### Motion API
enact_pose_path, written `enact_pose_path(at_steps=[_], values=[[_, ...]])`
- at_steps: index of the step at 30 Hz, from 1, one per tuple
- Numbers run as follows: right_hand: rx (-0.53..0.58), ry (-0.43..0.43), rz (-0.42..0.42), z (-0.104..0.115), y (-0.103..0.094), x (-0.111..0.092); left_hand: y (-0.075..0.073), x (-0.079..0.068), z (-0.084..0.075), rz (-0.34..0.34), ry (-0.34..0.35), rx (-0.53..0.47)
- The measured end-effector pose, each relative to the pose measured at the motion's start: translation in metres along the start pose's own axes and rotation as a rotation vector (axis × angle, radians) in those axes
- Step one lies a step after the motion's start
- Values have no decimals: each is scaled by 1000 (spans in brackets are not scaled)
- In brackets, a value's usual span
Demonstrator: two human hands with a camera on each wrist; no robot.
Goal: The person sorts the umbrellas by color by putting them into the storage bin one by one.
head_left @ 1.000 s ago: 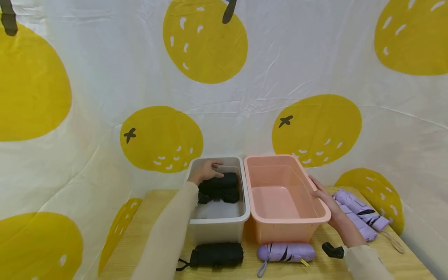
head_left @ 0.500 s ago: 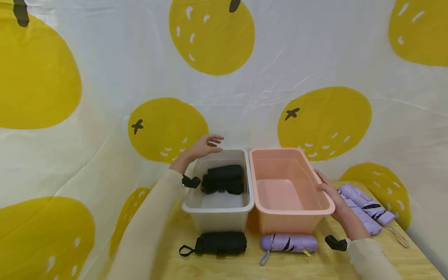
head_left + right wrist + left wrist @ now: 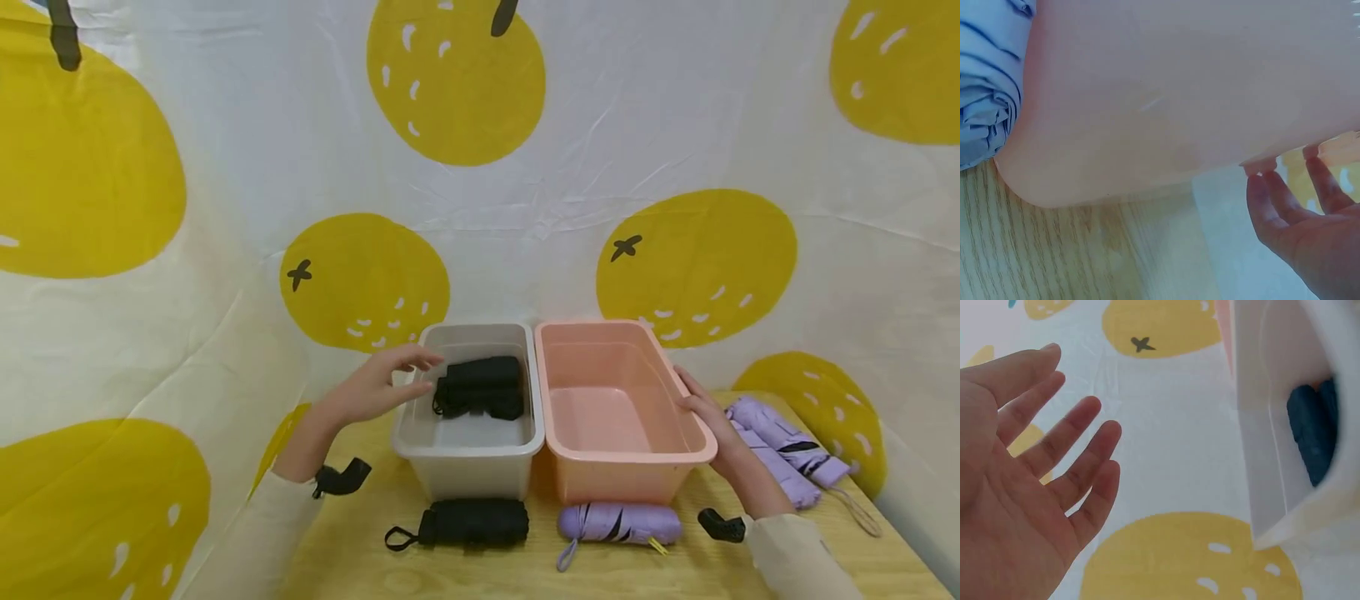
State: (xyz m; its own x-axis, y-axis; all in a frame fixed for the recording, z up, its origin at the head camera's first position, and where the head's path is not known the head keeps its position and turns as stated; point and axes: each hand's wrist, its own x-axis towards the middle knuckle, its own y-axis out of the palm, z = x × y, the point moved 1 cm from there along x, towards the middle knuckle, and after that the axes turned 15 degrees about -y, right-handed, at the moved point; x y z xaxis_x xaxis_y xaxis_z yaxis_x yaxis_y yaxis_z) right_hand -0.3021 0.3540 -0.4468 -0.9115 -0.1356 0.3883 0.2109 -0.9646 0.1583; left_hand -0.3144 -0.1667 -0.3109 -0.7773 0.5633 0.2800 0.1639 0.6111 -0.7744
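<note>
My left hand (image 3: 382, 383) is beside the left wall of the grey bin (image 3: 472, 450), fingers spread and holding nothing. Inside that bin lie folded black umbrellas (image 3: 483, 383); the left wrist view shows their dark ends (image 3: 1313, 434) past the bin's wall. My right hand (image 3: 708, 417) rests against the right side of the pink bin (image 3: 622, 479). In the right wrist view, its fingertips touch the bin's outer wall (image 3: 1147, 125). Another folded black umbrella (image 3: 476, 522) with a wrist loop lies before the grey bin, and a folded purple umbrella (image 3: 622, 523) before the pink one.
Two more folded purple umbrellas (image 3: 787, 446) lie on the wooden table (image 3: 600, 575) to the right of the pink bin. The two bins stand side by side. A white cloth with yellow fruit prints (image 3: 517, 275) hangs behind and around the table.
My left hand has risen out of the grey bin, then swung left and down to its left side. The right hand stays on the pink bin. The head view has shifted slightly.
</note>
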Motion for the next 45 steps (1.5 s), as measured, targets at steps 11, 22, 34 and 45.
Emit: enact_pose_path(at_steps=[11, 22, 34, 45], values=[[15, -16, 13, 1, 2, 1, 39, -74, 6, -148, 103, 33], [43, -5, 17, -2, 2, -1, 122, -110, 38, -99, -1, 68], [44, -12, 13, 1, 1, 1, 158, -93, 47, -11, 17, 494], [60, -1, 11, 0, 2, -2, 190, -87, 42, 163, -32, 590]])
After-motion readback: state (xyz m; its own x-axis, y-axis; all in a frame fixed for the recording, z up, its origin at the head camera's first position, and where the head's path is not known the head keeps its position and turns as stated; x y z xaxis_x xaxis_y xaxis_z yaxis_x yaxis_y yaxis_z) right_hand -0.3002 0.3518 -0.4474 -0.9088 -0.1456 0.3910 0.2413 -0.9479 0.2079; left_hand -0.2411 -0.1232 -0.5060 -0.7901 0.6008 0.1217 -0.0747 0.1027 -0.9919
